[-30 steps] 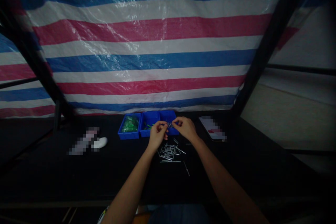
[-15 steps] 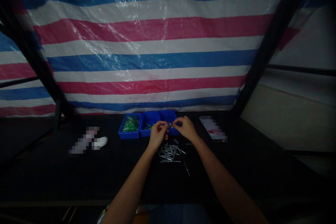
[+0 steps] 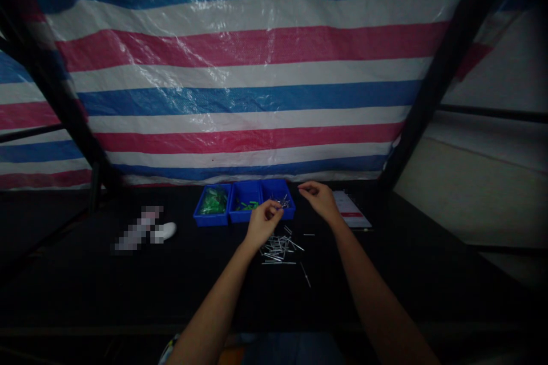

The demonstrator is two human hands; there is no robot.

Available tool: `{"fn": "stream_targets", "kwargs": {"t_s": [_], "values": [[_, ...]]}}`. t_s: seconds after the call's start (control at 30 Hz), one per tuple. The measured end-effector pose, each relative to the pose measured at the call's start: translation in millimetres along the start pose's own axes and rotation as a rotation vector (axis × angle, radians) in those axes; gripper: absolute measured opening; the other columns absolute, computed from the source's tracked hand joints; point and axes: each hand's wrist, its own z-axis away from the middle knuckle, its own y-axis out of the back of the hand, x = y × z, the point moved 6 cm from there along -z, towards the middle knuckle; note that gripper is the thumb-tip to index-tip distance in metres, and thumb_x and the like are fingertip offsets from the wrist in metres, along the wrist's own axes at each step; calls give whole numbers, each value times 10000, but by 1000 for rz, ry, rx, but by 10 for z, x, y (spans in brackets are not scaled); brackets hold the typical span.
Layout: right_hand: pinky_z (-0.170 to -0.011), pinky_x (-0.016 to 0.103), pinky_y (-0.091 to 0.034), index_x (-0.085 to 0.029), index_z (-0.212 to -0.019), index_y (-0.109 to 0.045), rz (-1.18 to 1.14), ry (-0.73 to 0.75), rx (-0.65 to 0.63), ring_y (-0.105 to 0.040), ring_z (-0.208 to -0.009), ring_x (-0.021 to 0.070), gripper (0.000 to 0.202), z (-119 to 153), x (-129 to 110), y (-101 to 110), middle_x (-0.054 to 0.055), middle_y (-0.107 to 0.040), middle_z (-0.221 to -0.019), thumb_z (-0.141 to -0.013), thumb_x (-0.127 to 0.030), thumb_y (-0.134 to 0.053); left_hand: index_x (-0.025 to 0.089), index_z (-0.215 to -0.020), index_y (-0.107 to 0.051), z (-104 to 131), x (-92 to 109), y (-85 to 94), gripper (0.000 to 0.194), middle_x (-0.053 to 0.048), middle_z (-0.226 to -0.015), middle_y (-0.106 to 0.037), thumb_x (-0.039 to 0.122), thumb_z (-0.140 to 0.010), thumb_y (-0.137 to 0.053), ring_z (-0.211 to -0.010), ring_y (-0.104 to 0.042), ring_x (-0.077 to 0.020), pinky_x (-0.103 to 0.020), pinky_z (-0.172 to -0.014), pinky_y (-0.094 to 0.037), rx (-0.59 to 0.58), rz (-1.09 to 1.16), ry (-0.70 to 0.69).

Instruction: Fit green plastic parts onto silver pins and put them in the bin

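My left hand (image 3: 262,224) is curled over the black table, its fingertips pinched together just in front of the rightmost blue bin (image 3: 279,205); whether a small metal piece sits in the pinch is too dark to tell. My right hand (image 3: 319,199) hovers right of that bin with its fingers loosely apart and nothing visible in it. A heap of thin silver pins (image 3: 278,247) lies on the table below both hands. The rightmost bin holds small metal parts. The middle blue bin (image 3: 245,208) holds a few green pieces, and the left blue bin (image 3: 212,205) holds a green heap.
A striped blue, red and white tarp (image 3: 240,85) hangs behind the table. A white card with red print (image 3: 351,209) lies right of my right hand. A small white object (image 3: 165,231) sits at the left. Black frame posts (image 3: 432,80) flank the space.
My hands, which were together pinching a small metal piece in front of the bins, have parted. The right hand moved right and up, away from the left, and its fingers loosened.
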Motion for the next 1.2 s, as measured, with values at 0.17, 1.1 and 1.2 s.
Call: {"fn": "stream_targets", "kwargs": {"t_s": [0.17, 1.1, 1.2], "values": [[-548, 267, -420, -152, -807, -670, -53, -4, 81, -533, -547, 143, 233, -2, 2, 37, 55, -672, -744, -692, -315, -549, 200, -964, -615, 195, 323, -225, 265, -58, -937, -615, 371, -791, -509, -882, -547, -189, -329, -812, -401, -213, -415, -309], [-526, 257, -415, -163, -801, -672, -19, 9, 85, -531, -523, 139, 229, 7, -12, -18, 48, -665, -700, -700, -318, -538, 232, -1202, -495, 418, 334, -559, 542, -89, -1282, -462, 575, -801, -371, -1146, -386, -262, -403, -908, -296, -526, -675, -460], [-530, 258, -416, -163, -808, -671, -12, 15, 81, -532, -529, 142, 233, 10, -26, -19, 46, -665, -703, -703, -317, -531, 219, -1201, -499, 430, 334, -576, 555, -92, -1245, -502, 580, -800, -367, -1148, -389, -265, -409, -914, -283, -548, -671, -462]]}}
